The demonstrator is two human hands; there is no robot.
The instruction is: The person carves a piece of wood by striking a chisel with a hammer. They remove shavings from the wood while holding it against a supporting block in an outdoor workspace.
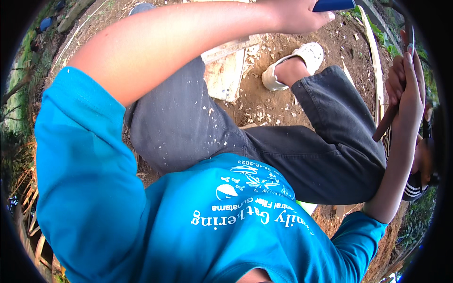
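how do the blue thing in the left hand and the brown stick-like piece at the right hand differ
The blue thing lies nearly level, while the brown stick-like piece slants. The blue thing meets the picture's top edge; the brown stick-like piece's lower end shows. Both look handheld.

Two hands: in the left hand (302, 17), one straight-edged blue object (334, 5); at the right hand (406, 84), one straight brown bar (385, 123). Below the left, one cream perforated clog (309, 55); left of the right, two pale wooden strips (374, 61).
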